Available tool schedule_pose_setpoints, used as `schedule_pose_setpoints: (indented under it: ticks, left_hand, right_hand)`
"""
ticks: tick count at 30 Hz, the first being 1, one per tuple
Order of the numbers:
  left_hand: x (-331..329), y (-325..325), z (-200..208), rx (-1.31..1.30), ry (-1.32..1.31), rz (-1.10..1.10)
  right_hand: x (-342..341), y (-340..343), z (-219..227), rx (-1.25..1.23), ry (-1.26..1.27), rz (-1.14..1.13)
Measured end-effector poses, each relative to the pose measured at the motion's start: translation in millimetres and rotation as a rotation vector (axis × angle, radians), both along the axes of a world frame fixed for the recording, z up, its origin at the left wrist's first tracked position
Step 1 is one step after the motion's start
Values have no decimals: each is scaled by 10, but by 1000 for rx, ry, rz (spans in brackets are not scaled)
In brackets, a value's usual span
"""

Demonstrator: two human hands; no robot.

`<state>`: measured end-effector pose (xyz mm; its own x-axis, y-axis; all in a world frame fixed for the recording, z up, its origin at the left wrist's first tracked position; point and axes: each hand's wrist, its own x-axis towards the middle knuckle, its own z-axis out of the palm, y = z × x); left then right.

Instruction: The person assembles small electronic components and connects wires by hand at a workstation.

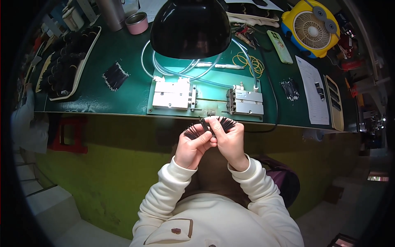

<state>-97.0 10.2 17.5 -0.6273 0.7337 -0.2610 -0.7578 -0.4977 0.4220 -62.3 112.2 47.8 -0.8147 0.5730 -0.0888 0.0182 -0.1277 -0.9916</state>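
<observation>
In front of the table's near edge, both my hands meet over a fanned-out bunch of short black wires. My left hand (193, 146) is closed on some of the wires (191, 131), thumb on top. My right hand (227, 140) pinches the other part of the bunch, its black wires (226, 122) spreading out above the fingers. The fingertips of both hands touch in the middle and partly hide the wires there. Just beyond them is a metal fixture with a left silver block (172, 95) and a right silver block (247, 102) on a base plate (212, 114).
A black lamp shade (190, 29) hangs over the fixture. Wire piles lie at left (115, 76) and right (290, 89). A tray of black bundles (88, 61) stands far left. Clear tubes (145, 61), a phone (279, 46), a paper sheet (313, 96) and a yellow fan (311, 29) lie around.
</observation>
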Motion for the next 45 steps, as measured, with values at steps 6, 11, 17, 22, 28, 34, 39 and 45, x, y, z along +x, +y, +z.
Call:
schedule_pose_setpoints:
  ticks: [6, 11, 17, 22, 28, 34, 39, 45]
  left_hand:
    - [-5, 14, 0, -92, -16, 8]
    - [-29, 19, 7, -92, -27, 1]
    - [-45, 17, 30, -100, -23, -11]
    - [-55, -21, 85, -158, -30, -38]
    - [-45, -63, 115, -182, 43, -55]
    - [-20, -48, 47, -160, 13, -17]
    - [-25, -31, -9, -90, 3, -24]
    - [-8, 15, 4, -64, -33, 7]
  right_hand:
    - [-17, 6, -33, 18, -33, -14]
    - [-37, 21, -51, 1, -37, -21]
    - [-34, 4, -70, 20, -34, -57]
    - [-26, 25, -113, 80, 56, 19]
    - [41, -19, -27, 65, 80, 27]
    - [20, -28, -29, 51, 37, 23]
    - [-12, -31, -48, 1, 9, -10]
    - [-37, 13, -78, -18, -10, -24]
